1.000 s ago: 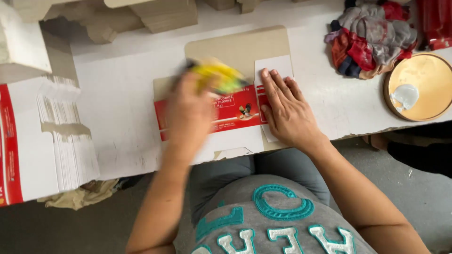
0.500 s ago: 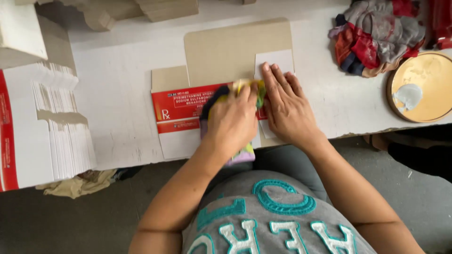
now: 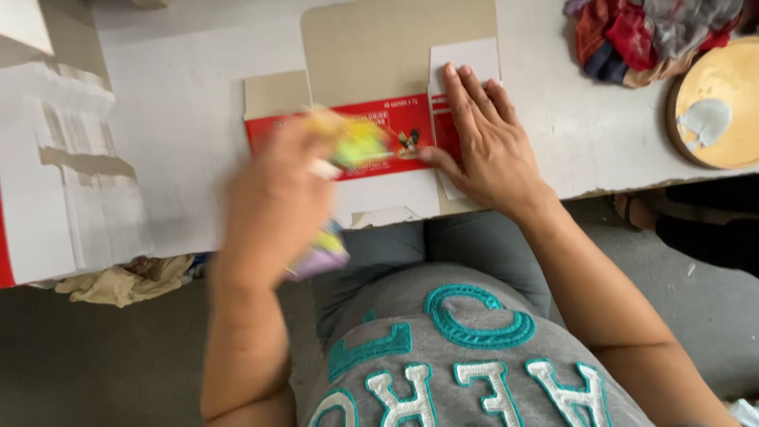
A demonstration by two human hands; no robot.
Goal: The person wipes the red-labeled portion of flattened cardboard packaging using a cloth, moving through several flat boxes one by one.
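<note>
A flattened red, white and brown carton [image 3: 371, 126] lies on the white table [image 3: 182, 103] in front of me. My right hand [image 3: 486, 142] rests flat on its right end, fingers spread, pressing it down. My left hand [image 3: 277, 202] is blurred with motion over the carton's left half and is closed around a yellow, green and purple cloth [image 3: 348, 146]. The cloth sticks out above and below my fist.
A stack of flattened white cartons [image 3: 63, 182] sits at the left. A pile of coloured rags [image 3: 656, 35] and a round golden lid with white paste [image 3: 715, 111] are at the right. A beige rag [image 3: 118, 281] hangs under the table edge.
My left hand has swept with the cloth from the carton's middle back to its left half. My right hand has stayed pressed on the carton's right end.
</note>
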